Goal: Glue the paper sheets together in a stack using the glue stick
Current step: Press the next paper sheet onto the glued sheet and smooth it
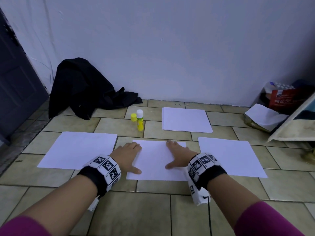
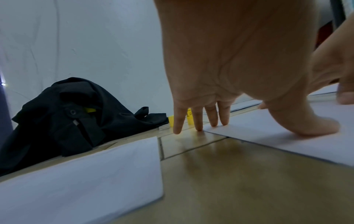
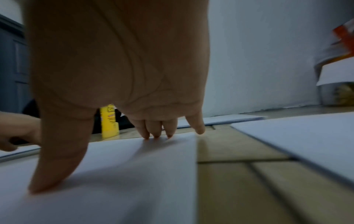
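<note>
Palms flat: left hand (image 1: 127, 155) and right hand (image 1: 179, 155), fingers spread, pressing middle white paper sheet (image 1: 154, 165). Next, I judge: fetch uncapped yellow glue stick (image 1: 140, 120).

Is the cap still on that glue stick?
No: in the head view the glue stick stands upright with its white tip bare, and the yellow cap sits on the tiled floor beside it.

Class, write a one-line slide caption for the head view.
Both hands, left hand and right hand, press the middle sheet flat; uncapped glue stick stands behind.
</note>
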A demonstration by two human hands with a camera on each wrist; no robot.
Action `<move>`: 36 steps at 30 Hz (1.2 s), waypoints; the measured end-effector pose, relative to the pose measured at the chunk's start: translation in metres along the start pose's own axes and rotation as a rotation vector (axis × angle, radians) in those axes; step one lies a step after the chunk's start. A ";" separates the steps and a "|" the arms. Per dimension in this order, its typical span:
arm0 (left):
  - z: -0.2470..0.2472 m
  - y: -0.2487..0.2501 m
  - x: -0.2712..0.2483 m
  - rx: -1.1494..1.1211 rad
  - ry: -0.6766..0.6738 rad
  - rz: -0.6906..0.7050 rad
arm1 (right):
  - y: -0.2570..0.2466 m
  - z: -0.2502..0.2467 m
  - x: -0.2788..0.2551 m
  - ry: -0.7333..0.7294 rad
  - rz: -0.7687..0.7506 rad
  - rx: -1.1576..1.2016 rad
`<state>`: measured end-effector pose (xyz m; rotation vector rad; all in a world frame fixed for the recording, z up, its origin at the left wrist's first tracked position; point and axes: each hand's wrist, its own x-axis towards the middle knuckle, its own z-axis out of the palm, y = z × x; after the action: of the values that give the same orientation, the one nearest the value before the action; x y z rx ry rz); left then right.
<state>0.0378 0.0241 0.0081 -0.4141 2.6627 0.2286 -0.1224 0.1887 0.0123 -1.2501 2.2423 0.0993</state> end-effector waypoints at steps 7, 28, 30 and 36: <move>0.003 -0.004 0.004 -0.102 -0.166 -0.071 | 0.031 0.000 -0.012 0.095 0.168 0.120; 0.006 -0.004 0.005 -0.124 -0.178 -0.071 | 0.032 0.007 -0.054 0.338 0.111 0.786; 0.007 -0.003 0.004 -0.115 -0.176 -0.066 | 0.034 -0.001 -0.057 0.368 0.105 0.757; 0.001 0.003 0.004 -0.053 -0.204 -0.101 | 0.068 -0.035 -0.069 0.558 0.138 0.807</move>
<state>0.0335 0.0260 0.0058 -0.5119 2.4339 0.2949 -0.1640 0.2676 0.0631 -0.7150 2.3938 -1.1105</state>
